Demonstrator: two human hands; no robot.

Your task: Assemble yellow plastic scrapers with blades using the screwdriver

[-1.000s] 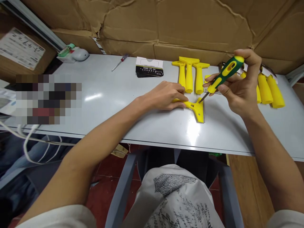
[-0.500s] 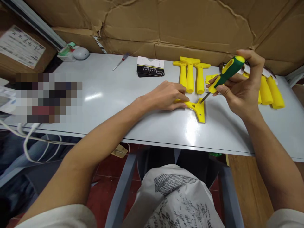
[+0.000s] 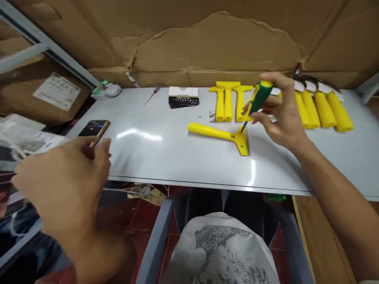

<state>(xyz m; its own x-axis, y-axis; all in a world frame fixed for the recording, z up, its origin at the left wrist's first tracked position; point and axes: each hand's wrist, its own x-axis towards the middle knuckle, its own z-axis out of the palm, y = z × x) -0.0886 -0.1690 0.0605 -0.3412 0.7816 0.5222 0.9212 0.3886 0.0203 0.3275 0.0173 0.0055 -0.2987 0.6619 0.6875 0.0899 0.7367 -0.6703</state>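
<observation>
My right hand [image 3: 281,112] is closed around a green and yellow screwdriver [image 3: 259,98]; its tip rests on the head of a yellow scraper [image 3: 211,131] that lies flat on the grey table. My left hand [image 3: 66,177], smeared by motion, is at the left near the table's front edge, beside a phone [image 3: 94,128]. Its fingers are blurred, and whether they touch the phone cannot be made out. Behind the scraper lie three yellow scraper handles [image 3: 227,100] and several small screws [image 3: 212,115].
At the back are a black and white box [image 3: 183,97], a small screwdriver [image 3: 152,95] and a white mouse-shaped object [image 3: 113,90]. Several yellow handles [image 3: 325,108] lie at the right. A cardboard box [image 3: 57,92] stands at the left, near white cables.
My left hand has let go of the yellow scraper and moved far left towards the phone. My right hand still holds the screwdriver on the scraper head. The view has shifted.
</observation>
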